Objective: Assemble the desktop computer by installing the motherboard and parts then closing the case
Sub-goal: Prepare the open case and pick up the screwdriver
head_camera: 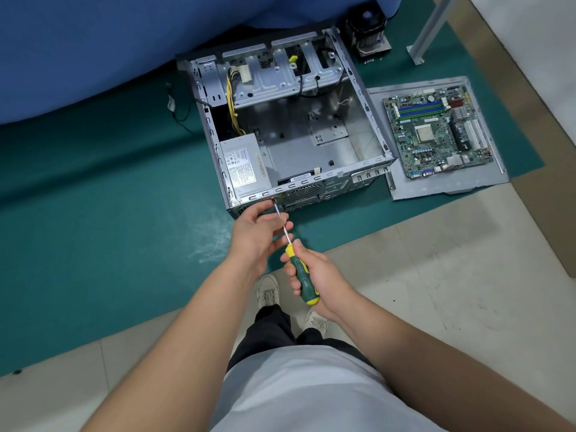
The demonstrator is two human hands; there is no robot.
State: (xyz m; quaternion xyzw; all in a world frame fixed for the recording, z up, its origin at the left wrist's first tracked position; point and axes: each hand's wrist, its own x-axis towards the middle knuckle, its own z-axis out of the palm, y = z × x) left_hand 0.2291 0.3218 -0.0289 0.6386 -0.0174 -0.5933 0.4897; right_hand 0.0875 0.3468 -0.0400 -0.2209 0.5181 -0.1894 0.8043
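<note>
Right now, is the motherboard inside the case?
No, the motherboard lies on the side panel to the right of the open case.

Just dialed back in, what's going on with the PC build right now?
The right hand grips a green-and-yellow screwdriver with its tip at the near rear edge of the open computer case, beside the power supply. The left hand steadies the shaft with its fingers. The motherboard is not yet installed; it lies on the side panel to the right of the case. A CPU cooler sits behind the case.
</note>
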